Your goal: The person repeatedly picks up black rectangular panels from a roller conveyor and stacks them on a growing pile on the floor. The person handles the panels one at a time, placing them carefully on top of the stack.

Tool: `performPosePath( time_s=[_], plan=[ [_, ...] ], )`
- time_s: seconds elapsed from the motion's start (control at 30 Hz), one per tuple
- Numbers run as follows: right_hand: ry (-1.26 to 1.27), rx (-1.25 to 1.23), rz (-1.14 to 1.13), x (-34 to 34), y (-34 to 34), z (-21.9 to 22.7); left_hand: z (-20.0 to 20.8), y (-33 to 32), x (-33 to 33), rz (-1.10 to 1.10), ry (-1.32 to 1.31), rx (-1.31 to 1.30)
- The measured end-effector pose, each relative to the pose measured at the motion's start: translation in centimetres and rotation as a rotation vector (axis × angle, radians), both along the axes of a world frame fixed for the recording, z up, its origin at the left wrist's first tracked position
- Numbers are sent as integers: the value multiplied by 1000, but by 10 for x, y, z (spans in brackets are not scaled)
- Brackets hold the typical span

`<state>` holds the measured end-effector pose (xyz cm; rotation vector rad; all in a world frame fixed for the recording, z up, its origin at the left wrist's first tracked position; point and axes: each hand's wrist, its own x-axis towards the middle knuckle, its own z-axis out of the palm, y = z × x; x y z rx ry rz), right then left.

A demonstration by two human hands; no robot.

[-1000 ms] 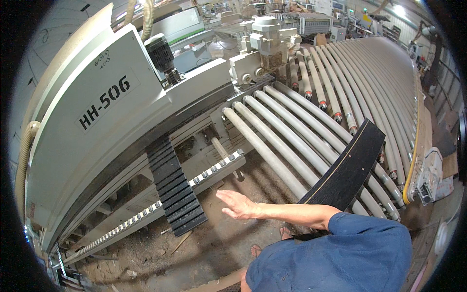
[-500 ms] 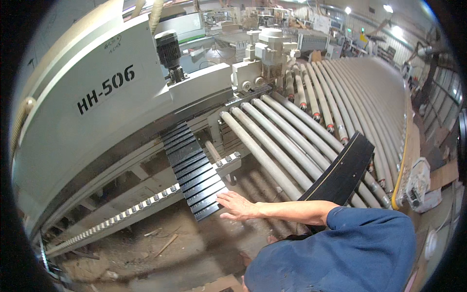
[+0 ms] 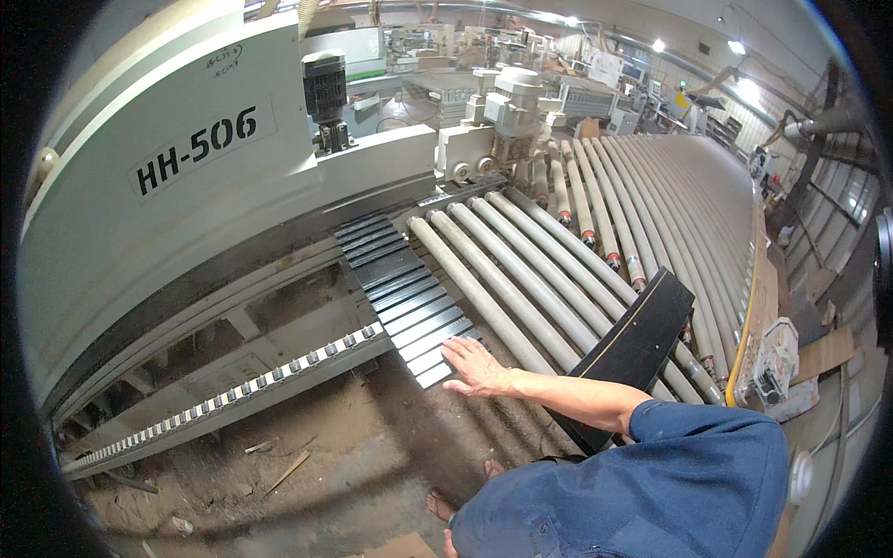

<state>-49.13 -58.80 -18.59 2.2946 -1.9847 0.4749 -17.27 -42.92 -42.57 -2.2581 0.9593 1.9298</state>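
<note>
Workshop roller conveyor (image 3: 595,251); left hand (image 3: 476,365) flat beside black slats (image 3: 400,293).

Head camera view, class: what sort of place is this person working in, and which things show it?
Most likely a woodworking factory floor. A long roller conveyor runs from a big white machine, a dark panel lies on the rollers, and the floor is strewn with sawdust and wood scraps.

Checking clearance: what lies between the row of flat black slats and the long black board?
Head view: only bare grey metal rollers separate the black slats and the black board.
</note>
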Motion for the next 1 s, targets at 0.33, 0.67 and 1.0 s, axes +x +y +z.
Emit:
performPosePath(
  time_s=[0.33,0.67,1.0],
  plan=[
    [-35,-114,3,-89,21,-1,0,16,22,5,-17,-10],
    [-67,-42,-101,-173,46,2,0,26,36,59,-42,-7],
    [-31,165,-277,-251,66,20,11,-1,52,138,-28,-63]
  ],
)
